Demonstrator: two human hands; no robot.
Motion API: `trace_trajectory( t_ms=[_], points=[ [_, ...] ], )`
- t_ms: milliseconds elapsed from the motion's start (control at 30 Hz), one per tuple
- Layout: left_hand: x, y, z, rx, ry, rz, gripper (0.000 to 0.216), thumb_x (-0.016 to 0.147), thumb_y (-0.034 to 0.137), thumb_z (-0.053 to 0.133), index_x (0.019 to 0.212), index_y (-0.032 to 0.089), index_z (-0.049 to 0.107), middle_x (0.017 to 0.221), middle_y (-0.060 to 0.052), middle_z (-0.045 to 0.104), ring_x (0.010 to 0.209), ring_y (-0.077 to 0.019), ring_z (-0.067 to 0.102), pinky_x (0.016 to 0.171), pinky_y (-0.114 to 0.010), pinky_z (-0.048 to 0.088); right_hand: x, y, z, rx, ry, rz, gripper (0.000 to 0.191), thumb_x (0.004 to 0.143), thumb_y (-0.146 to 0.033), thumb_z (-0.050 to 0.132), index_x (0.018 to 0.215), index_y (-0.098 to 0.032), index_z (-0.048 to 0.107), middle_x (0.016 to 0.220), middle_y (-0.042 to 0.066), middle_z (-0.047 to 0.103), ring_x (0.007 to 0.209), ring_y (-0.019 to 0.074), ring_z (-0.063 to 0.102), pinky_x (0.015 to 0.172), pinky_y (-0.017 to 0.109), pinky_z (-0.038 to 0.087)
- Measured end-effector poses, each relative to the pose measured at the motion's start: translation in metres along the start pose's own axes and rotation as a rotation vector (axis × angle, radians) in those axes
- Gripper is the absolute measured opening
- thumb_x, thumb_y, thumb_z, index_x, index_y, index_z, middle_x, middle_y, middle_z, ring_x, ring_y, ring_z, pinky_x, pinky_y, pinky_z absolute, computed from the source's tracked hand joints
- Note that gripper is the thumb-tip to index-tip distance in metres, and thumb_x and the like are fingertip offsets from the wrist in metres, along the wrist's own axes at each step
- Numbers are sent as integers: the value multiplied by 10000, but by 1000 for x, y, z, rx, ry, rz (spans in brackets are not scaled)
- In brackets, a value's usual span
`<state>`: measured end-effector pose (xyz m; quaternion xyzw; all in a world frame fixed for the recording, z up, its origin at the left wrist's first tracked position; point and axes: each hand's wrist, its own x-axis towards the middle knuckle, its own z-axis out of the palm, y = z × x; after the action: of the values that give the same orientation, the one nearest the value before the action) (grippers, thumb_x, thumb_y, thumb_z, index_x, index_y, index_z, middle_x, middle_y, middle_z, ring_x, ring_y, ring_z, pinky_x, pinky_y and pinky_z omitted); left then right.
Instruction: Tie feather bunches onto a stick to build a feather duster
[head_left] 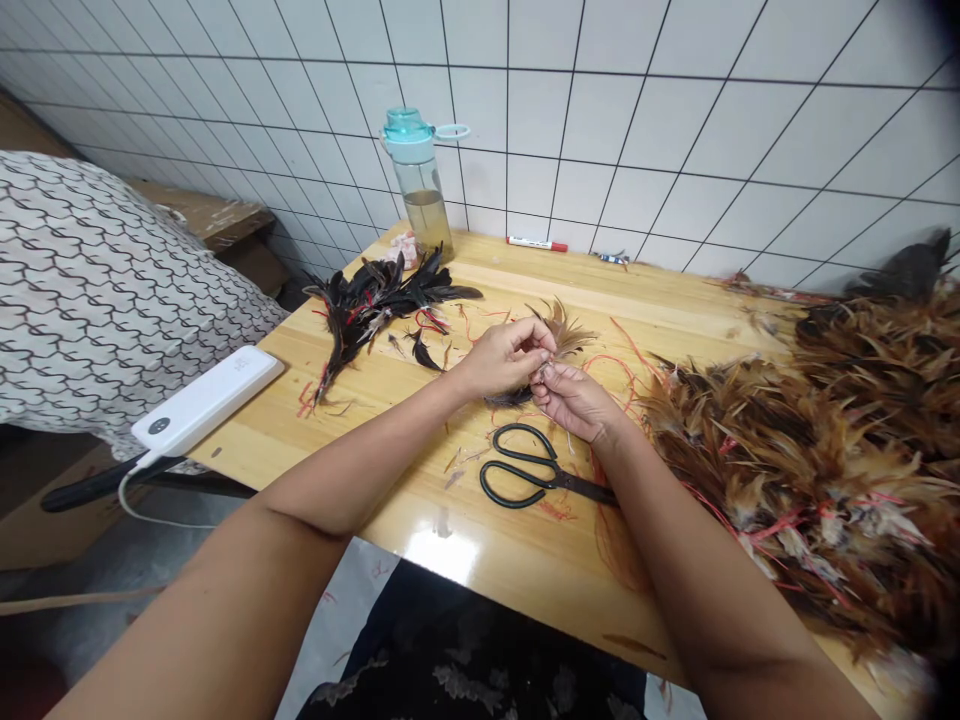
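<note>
Over the middle of the wooden table, my left hand (508, 357) and my right hand (576, 398) meet with pinched fingers around a small bunch of brown feathers (564, 335). The feather tips fan out beyond the fingertips, while the quill ends are mostly hidden by the fingers. Beneath the hands lie a few dark feathers (511, 398). Black-handled scissors (517, 468) rest just below, their blades partly covered by my right forearm. Loose red string (626, 370) curls on the table beside my right hand.
Black feathers tied with red string (367, 310) lie at the left. A large pile of brown feather bunches (817, 440) covers the right side. A water bottle (424, 190), a red marker (536, 243) and a white power bank (210, 395) stand or lie near the edges.
</note>
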<state>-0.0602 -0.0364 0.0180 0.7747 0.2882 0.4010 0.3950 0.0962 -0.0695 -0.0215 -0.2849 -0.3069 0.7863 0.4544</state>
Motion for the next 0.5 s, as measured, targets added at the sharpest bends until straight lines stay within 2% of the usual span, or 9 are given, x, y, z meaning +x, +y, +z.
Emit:
trace_trajectory(
  t_ms=[200,333,500],
  points=[
    [3,-2,-4,-179,-6,-55,203,788,192,655,957,139,556,779,-9,624,689,-88,598,666,-203,474,-1,-1,1,6,-3,6,266,593,-264,875,703,-142,666,695,-22,600,588,40,476,549,166,399],
    [6,-6,-8,-276,-51,-88,182,790,263,688,872,116,620,768,-22,642,681,-90,604,668,-213,475,-2,-2,1,7,-9,15,254,613,-263,866,715,-145,666,708,-22,600,595,39,477,552,162,403],
    [7,-10,-9,-392,-42,-99,240,750,325,749,829,125,643,738,-17,648,671,-102,615,667,-225,485,-2,-2,1,37,-5,25,264,615,-258,863,735,-152,653,713,-32,585,592,39,460,550,160,396]
  ],
)
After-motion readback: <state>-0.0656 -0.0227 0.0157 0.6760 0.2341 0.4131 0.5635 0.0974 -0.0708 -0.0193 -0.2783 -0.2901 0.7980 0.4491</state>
